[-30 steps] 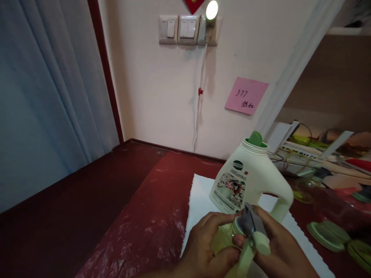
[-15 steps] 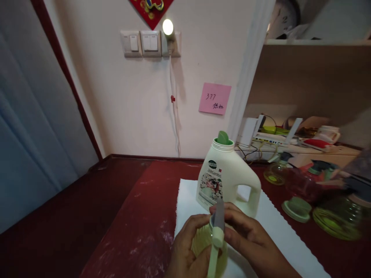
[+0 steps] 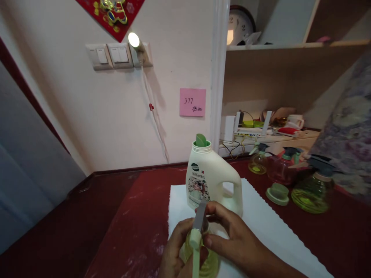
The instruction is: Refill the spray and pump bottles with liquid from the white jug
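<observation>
Left hand [image 3: 174, 253] wrapped around yellow-green spray bottle [image 3: 203, 262]; right hand [image 3: 228, 239] pinching its grey spray head [image 3: 199, 216], before white detergent jug [image 3: 211, 181] on counter [image 3: 130, 216].

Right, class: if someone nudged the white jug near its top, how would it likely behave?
The white jug would probably slide before tipping: it stands upright on a broad base, on a white mat. It looks like stiff moulded plastic, so it should hold its shape. Its weight cannot be judged, as the wall is opaque. With the neck uncapped, a tip could spill.
</observation>
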Available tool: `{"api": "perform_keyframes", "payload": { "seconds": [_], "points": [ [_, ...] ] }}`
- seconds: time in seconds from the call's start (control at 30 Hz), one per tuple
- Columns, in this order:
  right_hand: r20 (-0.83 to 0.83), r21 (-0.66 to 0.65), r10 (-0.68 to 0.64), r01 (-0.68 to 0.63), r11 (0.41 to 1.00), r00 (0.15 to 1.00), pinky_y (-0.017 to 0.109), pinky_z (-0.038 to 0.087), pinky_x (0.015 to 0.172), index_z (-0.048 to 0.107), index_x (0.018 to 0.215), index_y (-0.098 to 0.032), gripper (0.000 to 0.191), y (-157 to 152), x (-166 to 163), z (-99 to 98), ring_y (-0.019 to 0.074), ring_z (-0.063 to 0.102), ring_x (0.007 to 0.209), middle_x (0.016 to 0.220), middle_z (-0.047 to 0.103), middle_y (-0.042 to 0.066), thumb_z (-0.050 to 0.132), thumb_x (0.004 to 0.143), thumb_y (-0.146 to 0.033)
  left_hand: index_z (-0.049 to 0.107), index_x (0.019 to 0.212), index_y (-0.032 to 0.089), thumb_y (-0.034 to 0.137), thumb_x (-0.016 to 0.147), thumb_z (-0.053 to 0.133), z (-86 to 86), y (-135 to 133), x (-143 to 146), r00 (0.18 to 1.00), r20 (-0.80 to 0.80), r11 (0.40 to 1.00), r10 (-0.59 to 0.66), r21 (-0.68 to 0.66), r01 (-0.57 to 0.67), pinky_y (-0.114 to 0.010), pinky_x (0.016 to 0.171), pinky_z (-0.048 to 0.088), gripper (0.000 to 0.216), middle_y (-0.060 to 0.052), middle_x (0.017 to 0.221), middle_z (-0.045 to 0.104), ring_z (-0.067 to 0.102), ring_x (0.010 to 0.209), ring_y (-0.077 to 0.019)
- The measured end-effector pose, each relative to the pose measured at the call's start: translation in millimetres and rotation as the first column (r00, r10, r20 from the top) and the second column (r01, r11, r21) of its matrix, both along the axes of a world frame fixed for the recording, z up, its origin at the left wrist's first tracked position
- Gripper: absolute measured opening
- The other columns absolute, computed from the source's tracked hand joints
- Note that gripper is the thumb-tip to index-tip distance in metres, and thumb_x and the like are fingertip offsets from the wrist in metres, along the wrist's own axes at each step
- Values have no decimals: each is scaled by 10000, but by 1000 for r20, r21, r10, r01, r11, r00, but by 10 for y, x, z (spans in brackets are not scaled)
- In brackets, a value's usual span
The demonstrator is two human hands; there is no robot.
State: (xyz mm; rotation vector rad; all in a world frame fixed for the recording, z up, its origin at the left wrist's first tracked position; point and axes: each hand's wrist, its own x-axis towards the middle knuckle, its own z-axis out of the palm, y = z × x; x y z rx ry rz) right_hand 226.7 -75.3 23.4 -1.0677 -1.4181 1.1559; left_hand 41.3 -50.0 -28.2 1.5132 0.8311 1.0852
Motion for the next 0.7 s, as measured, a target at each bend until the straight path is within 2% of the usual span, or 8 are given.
{"api": "perform_keyframes", "payload": {
  "seconds": [0.1, 0.17, 0.27, 0.4, 0.5, 0.57, 0.63, 0.7],
  "points": [
    [123, 53, -111, 105, 993, 986, 532, 331, 1157, 457, 1414, -272, 759, -39, 93, 136, 304, 457, 1342, 1438, 501, 98, 754, 715, -258, 683, 1142, 264, 492, 855, 741, -20, 19, -8, 999, -25, 999, -36, 18, 36, -345, 895, 546, 371, -68, 1100, 722, 675, 954, -256],
    [321, 173, -68, 12, 985, 945, 505, 241, 1221, 386, 1513, -344, 842, -45, 169, 337, 286, 313, 1465, 1584, 360, 50, 756, 766, -222, 682, 1151, 262, 490, 865, 731, 0, 14, -12, 999, -11, 998, -52, 44, 52, -345, 903, 534, 369, -69, 1076, 713, 663, 960, -254],
    [609, 237, 52, -244, 940, 791, 458, 248, 1220, 462, 1500, -342, 784, 9, 210, 712, 290, 289, 1482, 1559, 435, 20, 771, 803, -162, 700, 1126, 255, 518, 862, 727, 79, -24, 0, 1000, 17, 999, -18, 30, 18, -346, 901, 518, 373, -47, 966, 695, 641, 900, -235],
    [802, 183, 109, -416, 891, 587, 427, 368, 1068, 581, 1402, -253, 691, 134, 114, 1077, 272, 536, 1205, 1271, 652, 59, 767, 767, -54, 719, 1092, 245, 557, 816, 760, 185, -78, 46, 999, 36, 999, 40, -14, -40, -309, 808, 521, 419, -47, 970, 714, 654, 884, -238],
    [867, 140, 128, -483, 864, 481, 394, 373, 969, 640, 1320, -204, 560, 195, 49, 1162, 251, 583, 1060, 1121, 703, 51, 758, 787, -80, 719, 1101, 248, 528, 816, 769, 207, -95, 75, 997, 65, 999, 51, 4, -51, -295, 805, 515, 402, -39, 953, 739, 677, 889, -237],
    [881, 116, 138, -489, 865, 453, 361, 365, 929, 662, 1271, -194, 500, 217, 31, 1161, 238, 582, 1031, 1075, 718, 32, 757, 793, -79, 716, 1097, 249, 532, 819, 764, 182, -100, 76, 996, 78, 999, 49, -1, -49, -293, 783, 521, 399, -38, 939, 748, 683, 861, -233],
    [892, 100, 134, -478, 873, 431, 331, 362, 878, 675, 1212, -195, 443, 232, 23, 1147, 231, 571, 1010, 1034, 719, 15, 769, 792, -87, 713, 1116, 246, 554, 811, 761, 124, -105, 62, 995, 75, 998, 59, -21, -57, -313, 783, 537, 435, -63, 1002, 760, 692, 881, -254],
    [903, 79, 131, -458, 885, 409, 304, 356, 815, 683, 1079, -194, 309, 243, 10, 1136, 214, 564, 958, 958, 702, -1, 797, 799, -127, 712, 1143, 240, 547, 777, 795, 49, -111, 41, 992, 56, 993, 109, -55, -106, -352, 851, 545, 485, -100, 1125, 755, 691, 1012, -307]
  ]
}}
